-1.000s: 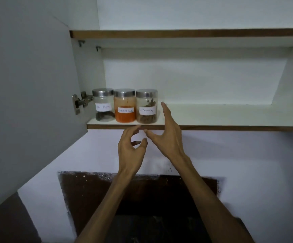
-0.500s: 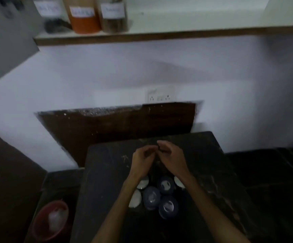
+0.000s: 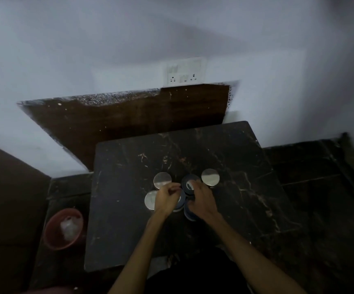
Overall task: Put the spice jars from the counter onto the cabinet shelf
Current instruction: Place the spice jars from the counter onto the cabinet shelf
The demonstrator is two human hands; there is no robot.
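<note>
Compared with half a second ago, our view has dropped further: the cabinet shelf and its three jars have left the top of the picture, and we now look straight down on the dark marbled bench [image 3: 246, 166]. Our hands have stayed over the cluster of spice jars [image 3: 190, 183], still close together.

A socket plate [image 3: 184, 71] sits on the pale wall above a dark brown panel [image 3: 129, 117]. Low at the left stands a reddish bucket [image 3: 54, 230] with something pale inside.

The jars stand bunched near the bench's middle, seen from above as round lids, some bright silver, some dark. Our left hand [image 3: 167, 198] is curled, fingers closed above two silver lids; whether it grips anything we cannot tell. Our right hand [image 3: 201, 200] has its fingers bent over a dark-lidded jar, and its grip is also unclear.
</note>
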